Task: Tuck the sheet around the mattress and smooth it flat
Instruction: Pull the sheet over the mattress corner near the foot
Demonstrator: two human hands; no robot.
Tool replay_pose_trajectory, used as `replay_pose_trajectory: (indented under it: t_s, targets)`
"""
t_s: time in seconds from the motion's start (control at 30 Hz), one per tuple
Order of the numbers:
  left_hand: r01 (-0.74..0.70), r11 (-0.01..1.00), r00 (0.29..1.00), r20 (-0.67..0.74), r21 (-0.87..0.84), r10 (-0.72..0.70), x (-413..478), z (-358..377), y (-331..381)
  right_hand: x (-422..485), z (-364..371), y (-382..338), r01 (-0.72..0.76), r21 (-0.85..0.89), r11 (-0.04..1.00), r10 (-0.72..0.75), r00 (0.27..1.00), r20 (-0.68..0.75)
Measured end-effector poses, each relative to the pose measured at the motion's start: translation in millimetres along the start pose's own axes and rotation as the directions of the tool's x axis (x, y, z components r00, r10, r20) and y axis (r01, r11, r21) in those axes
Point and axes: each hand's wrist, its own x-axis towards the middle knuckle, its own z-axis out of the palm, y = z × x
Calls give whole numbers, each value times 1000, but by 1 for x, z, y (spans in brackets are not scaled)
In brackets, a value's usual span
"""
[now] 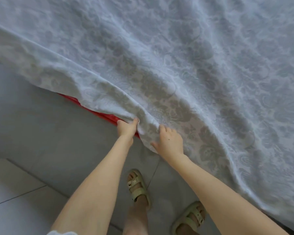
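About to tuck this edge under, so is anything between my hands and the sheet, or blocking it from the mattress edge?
Nothing visible. The left hand grips the sheet, the right hand touches it, and the red edge beneath shows bare.
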Motion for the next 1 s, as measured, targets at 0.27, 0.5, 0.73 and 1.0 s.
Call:
replay_pose_trajectory:
  t_s: [0.27, 0.5, 0.73, 1.0]
  targets:
    - [39, 989, 985, 171, -143, -15, -14, -110, -24, -37, -2, -77, 258, 175, 950, -298, 913, 277]
    - [465, 678, 878, 396, -569, -270, 36, -166, -14, 0, -24, -116, 321, -81, 943, -225, 801, 555]
    - [273, 838, 874, -242, -472, -421, 75, -181, -24, 105, -59, -171, 230, -64, 971, -206, 943, 261]
    - [437, 762, 853, -48, -477, -519, 126, -221, -8, 191, -79, -241, 361, -138, 922, -318, 912, 259]
